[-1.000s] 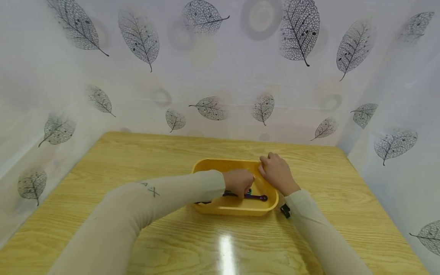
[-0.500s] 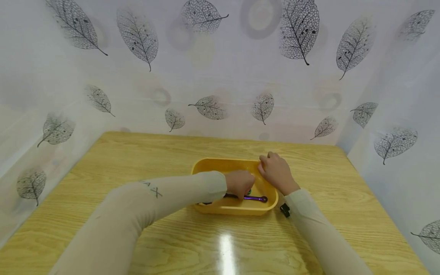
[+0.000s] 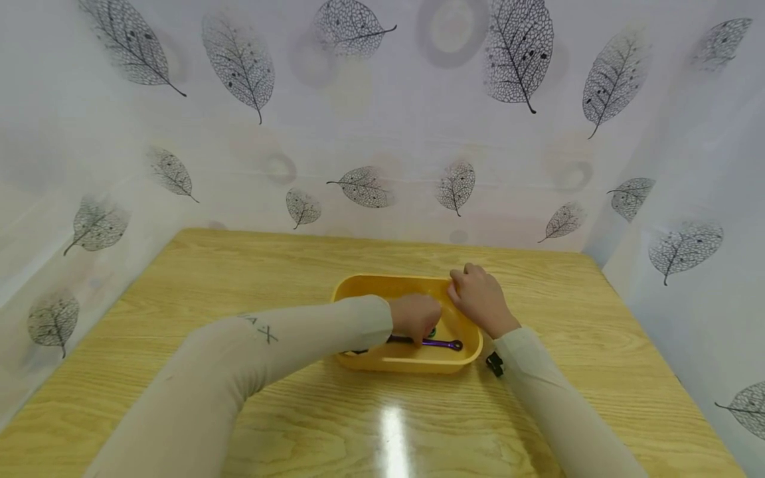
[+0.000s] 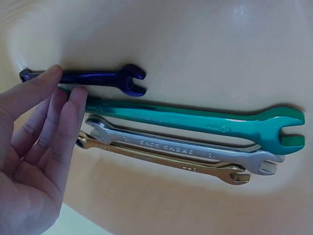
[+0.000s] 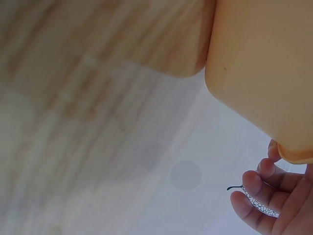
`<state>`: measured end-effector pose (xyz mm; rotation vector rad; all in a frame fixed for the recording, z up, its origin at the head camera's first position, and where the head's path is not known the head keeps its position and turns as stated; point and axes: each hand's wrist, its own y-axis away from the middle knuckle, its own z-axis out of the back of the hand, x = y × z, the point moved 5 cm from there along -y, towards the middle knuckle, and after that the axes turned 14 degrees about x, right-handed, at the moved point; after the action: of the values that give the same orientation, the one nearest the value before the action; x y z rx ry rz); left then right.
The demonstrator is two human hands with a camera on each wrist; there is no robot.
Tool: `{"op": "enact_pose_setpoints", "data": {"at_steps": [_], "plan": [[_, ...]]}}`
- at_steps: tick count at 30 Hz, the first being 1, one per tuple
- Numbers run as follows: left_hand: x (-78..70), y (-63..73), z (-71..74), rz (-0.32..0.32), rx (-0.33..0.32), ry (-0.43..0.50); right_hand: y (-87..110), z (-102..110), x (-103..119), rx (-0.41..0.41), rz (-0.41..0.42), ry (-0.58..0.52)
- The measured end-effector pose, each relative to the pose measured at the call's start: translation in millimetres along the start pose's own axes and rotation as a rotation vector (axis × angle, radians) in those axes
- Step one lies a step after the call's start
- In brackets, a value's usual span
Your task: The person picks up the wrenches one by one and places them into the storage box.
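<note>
At the far left, the wearer's left sleeve (image 3: 317, 335) carries dark printed letters, an X with part of what looks like an A before it. Its cuff leads to the left hand (image 3: 415, 317), lowered into a yellow tray (image 3: 412, 366) that holds wrenches. The thumb lies across the purple wrench (image 4: 93, 78), glossy and dark, its ring end to one side of the thumb and its forked end to the other. The fingertips overlap the near end of the green wrench (image 4: 186, 117), metallic, longer and thicker; whether they pinch either one, I cannot tell. Beyond the fingertips, close alongside the green one, lie a silver wrench (image 4: 171, 144) and a slim gold wrench (image 4: 166, 159); stamped characters on the shanks are too blurred to read. The right hand (image 3: 483, 302) grips the tray's far right corner, fingers bent over the rim. Nearer the wearer than those fingers, a small black object (image 3: 495, 364) sits beside the right sleeve (image 3: 540, 372).
</note>
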<state>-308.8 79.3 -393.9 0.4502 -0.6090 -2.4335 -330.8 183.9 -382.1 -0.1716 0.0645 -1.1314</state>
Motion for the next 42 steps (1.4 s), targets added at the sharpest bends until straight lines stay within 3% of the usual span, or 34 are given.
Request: {"op": "enact_pose_setpoints", "data": {"at_steps": [11, 15, 24, 29, 34, 38, 42], "plan": [[2.4, 8.6, 11.8, 0.025, -0.026, -0.041, -0.1, 2, 1, -0.001, 0.010, 0.003], [2.0, 17.8, 16.2, 0.027, -0.028, -0.049, 0.5, 2, 2, -0.009, 0.013, 0.008], [-5.5, 43.4, 23.6, -0.033, -0.035, -0.038, 0.9, 1, 2, 0.005, -0.001, 0.021], [-9.7, 62.1, 26.6, -0.066, -0.027, -0.033, 1.4, 1, 2, 0.007, -0.004, 0.023], [-12.4, 86.9, 29.5, -0.084, -0.083, -0.055, 1.3, 2, 3, 0.019, -0.017, 0.011], [-12.4, 111.2, 32.1, -0.043, -0.151, -0.096, 1.1, 1, 3, 0.035, -0.031, 0.003], [-6.9, 139.0, 38.3, 0.019, -0.263, -0.157, 0.5, 1, 2, 0.036, -0.034, 0.004]]}}
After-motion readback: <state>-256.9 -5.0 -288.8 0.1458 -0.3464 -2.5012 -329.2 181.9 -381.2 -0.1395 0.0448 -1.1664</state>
